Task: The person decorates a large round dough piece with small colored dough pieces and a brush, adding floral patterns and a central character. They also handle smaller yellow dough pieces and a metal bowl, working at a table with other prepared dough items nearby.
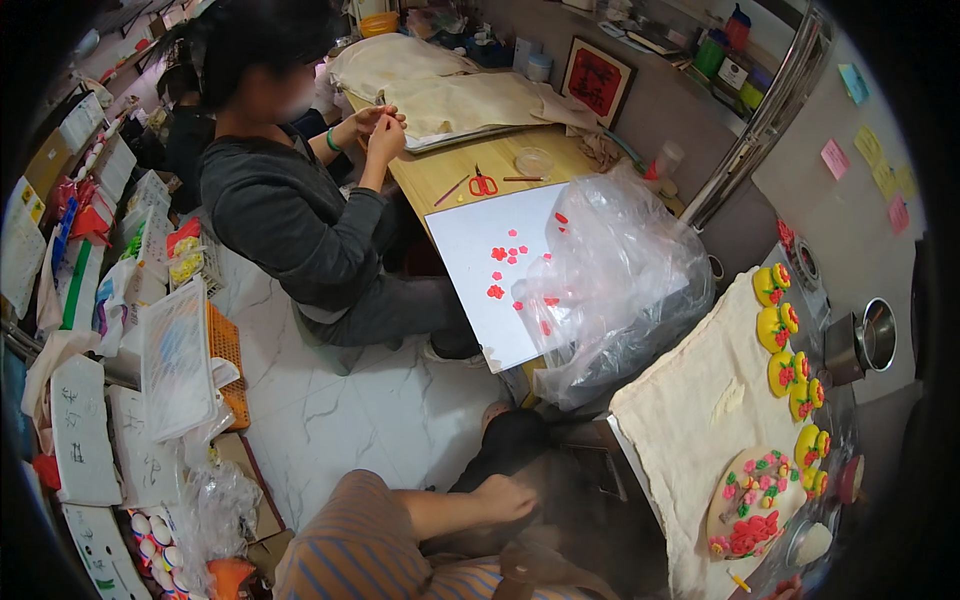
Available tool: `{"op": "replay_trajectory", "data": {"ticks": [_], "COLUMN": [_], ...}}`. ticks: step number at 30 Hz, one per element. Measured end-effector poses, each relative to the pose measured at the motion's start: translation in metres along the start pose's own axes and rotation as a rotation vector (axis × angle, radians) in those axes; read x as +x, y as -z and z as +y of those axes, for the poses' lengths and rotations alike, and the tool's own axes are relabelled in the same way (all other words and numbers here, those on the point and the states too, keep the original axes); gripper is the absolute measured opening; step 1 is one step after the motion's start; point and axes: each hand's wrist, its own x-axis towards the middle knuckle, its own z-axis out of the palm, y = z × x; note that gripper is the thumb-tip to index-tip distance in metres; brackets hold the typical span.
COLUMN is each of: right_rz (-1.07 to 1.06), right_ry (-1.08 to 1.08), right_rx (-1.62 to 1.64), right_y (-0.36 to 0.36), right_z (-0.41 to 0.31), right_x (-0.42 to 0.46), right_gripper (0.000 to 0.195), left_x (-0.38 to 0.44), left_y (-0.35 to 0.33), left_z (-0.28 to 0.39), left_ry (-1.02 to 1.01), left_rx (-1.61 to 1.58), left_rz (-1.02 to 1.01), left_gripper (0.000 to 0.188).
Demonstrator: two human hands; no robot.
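Note:
My left hand [506,498] rests over my lap with its fingers curled in, and nothing shows in it. At the bottom right edge, only a small part of my right hand [786,588] appears, so its grip is hidden. Near it lies a round pale dough piece [757,504] decorated with pink flowers, green leaves and a red shape. It sits on a cream cloth [675,420] beside a row of several yellow pouch-shaped dough pieces [784,373] with red flowers. A small yellow-and-white stick [739,580] and a bowl with a white mass [813,543] are close by.
A co-worker [300,202] sits across, both hands raised together. Between us, a white board [472,240] bears small red and pink flower cutouts, partly under a clear plastic bag [622,277]. Red-handled scissors [482,184] lie beyond. Crates and boxes [180,360] line the left.

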Motion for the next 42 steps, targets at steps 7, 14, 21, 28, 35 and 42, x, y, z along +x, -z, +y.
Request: {"op": "replay_trajectory", "data": {"ticks": [7,14,21,28,35,42], "right_rz": [0.023,-0.128,-0.386,-0.737,-0.857,-0.754], "right_ry": [-0.19,-0.109,-0.024,0.074,-0.374,-0.154], "right_rx": [-0.182,-0.183,-0.53,-0.606,-0.415,-0.561], "right_y": [0.073,0.083,0.12,0.119,0.114,0.095], "right_z": [0.033,0.027,0.035,0.076,0.1,0.119], "right_x": [-0.012,-0.038,-0.041,-0.005,0.006,0.019], "right_gripper": [0.023,0.009,0.018,0.015,0.017,0.016], "left_x": [0.002,0.002,0.002,0.003,-0.001,-0.002], "left_y": [0.006,0.006,0.002,0.004,0.0,-0.002], "left_z": [0.016,0.026,0.026,0.033,0.028,0.025], "left_ry": [0.065,0.06,0.032,0.054,0.092,0.085], "left_rx": [0.013,0.201,0.305,0.357,0.328,0.318], "left_rz": [-0.095,0.007,-0.046,-0.064,-0.005,-0.009], "left_gripper": [0.018,0.019,0.021,0.02,0.021,0.02]}}
